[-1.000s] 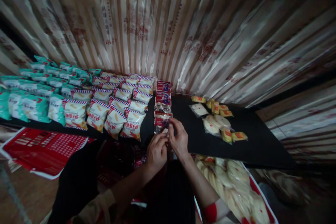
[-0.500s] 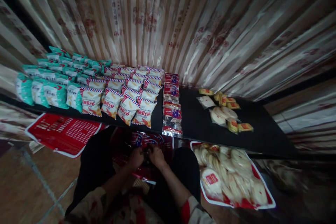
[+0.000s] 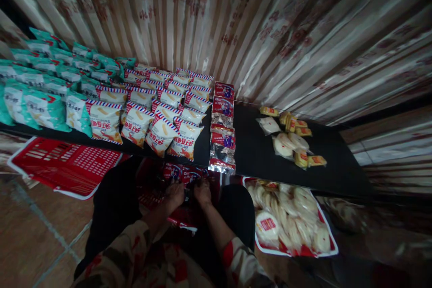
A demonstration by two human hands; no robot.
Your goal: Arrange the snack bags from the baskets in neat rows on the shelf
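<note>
My left hand (image 3: pixel 174 194) and my right hand (image 3: pixel 203 192) are side by side, low in a red basket (image 3: pixel 184 224) between my knees. Fingers on both are curled, their tips dim and partly hidden. Just beyond the left hand shows a red snack packet (image 3: pixel 173 172) with a blue print; another red packet (image 3: pixel 192 175) lies beyond and between the hands. Both hands seem closed on the near ends of these packets, though the dark hides the exact contact. A column of similar packets (image 3: pixel 222 137) with clear, silvery lower parts lies on the black table above.
White-and-orange snack bags (image 3: pixel 162 132) and teal bags (image 3: pixel 47 110) stand in rows on the black table (image 3: pixel 249 153). Wrapped round pastries (image 3: pixel 292 141) and small yellow packs lie at right. One red basket (image 3: pixel 81 166) sits below left, another with white rounds (image 3: pixel 293 216) below right.
The view has shifted and turned slightly, so the left bags look larger and nearer. My hands have moved a little farther apart in the basket, and the packets before them show more clearly.
</note>
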